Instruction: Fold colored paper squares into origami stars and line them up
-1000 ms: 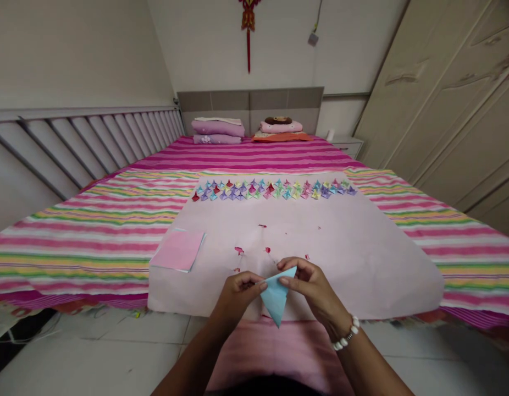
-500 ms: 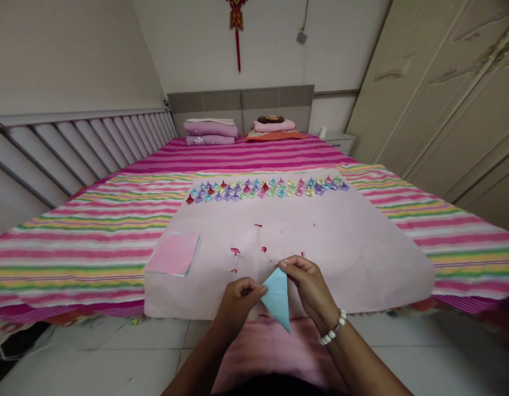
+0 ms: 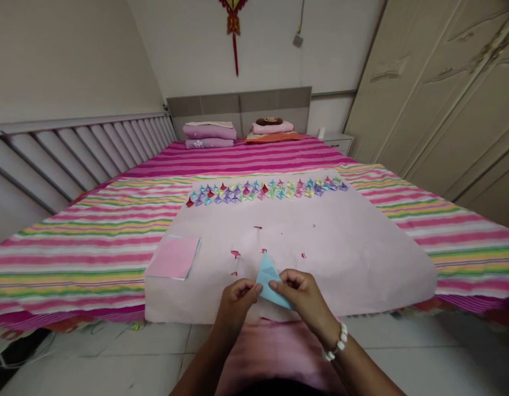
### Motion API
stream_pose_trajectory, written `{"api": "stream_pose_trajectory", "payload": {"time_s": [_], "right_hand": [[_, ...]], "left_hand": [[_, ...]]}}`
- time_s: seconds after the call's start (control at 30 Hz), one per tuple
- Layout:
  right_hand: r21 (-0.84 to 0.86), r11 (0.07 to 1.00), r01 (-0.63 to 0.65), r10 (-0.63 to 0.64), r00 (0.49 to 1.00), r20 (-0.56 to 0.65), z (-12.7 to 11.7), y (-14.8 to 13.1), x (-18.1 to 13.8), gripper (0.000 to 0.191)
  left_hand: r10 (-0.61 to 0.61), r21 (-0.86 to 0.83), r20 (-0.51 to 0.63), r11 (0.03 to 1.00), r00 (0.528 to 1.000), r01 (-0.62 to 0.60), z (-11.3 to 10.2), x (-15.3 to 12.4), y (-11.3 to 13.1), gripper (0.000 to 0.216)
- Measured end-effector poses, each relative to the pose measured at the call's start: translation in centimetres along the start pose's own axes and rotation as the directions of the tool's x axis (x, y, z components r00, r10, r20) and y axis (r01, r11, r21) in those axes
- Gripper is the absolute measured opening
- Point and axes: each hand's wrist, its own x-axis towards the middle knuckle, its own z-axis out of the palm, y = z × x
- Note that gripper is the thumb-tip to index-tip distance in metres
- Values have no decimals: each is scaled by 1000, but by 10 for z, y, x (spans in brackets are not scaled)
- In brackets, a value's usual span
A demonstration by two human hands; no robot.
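A light blue sheet of origami paper (image 3: 267, 275), folded into a triangle, is held between my two hands above the near edge of the large pale pink sheet (image 3: 341, 264). My left hand (image 3: 238, 300) pinches its left side between thumb and fingers. From the right, my right hand (image 3: 302, 294) grips the other side, thumb on top and fingers behind. One point of the triangle is directed away from me. Part of its right corner is hidden by my right hand, which has a white bead bracelet (image 3: 337, 342) at the wrist.
On the left of the pale sheet lies a stack of square paper (image 3: 174, 257), pink on top. Rows of small folded paper pieces (image 3: 263, 191) in many colours line its far side. Several torn holes (image 3: 235, 254) show red. Striped bedding (image 3: 85, 236) surrounds it.
The folded blue paper has turned, so its long point no longer hangs down toward me but one point faces away. My right hand has shifted lower along its right side.
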Motion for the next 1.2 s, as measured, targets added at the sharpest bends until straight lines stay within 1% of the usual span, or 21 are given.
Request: {"api": "stream_pose_trajectory", "payload": {"time_s": [0.07,0.13,0.2,0.27,0.33,0.43,0.63,0.83,1.03,1.13,1.2], "right_hand": [[-53,998,37,-37,999,3,1,-3,-2,36],[-64,997,53,-51,998,37,2,-7,-6,35],[-34,998,51,-47,994,101,2,-12,-9,34],[33,999,35,-39,986,160,3,-17,-11,36],[91,996,21,-37,983,180,2,-19,-11,39],[115,993,7,-27,984,175,2,-19,-10,38],[116,993,-33,10,980,196,1,-16,-10,36],[128,991,-28,2,980,198,0,-16,-9,35],[102,995,-4,-13,985,169,1,-18,-9,28],[114,993,-6,-13,986,164,0,-18,-9,26],[138,990,-9,-14,986,166,0,-17,-9,24]], "left_hand": [[-5,18,45,1000,999,4,-3,0,2,29],[-6,10,82,1000,997,5,-6,0,3,28],[-11,-33,122,999,992,15,-8,0,2,29],[-17,-85,167,996,986,32,-9,-1,-1,29],[-17,-113,202,993,979,41,-9,-2,-4,29],[-14,-131,227,990,974,45,-8,-2,-7,29],[-24,-146,230,987,973,59,-8,-2,-8,29],[-27,-162,252,984,967,69,-9,-4,-9,29],[-41,-157,225,985,973,78,-10,-2,-12,28],[-34,-166,239,983,970,75,-10,-2,-12,28],[-23,-201,258,977,966,77,-9,-3,-11,27]]}}
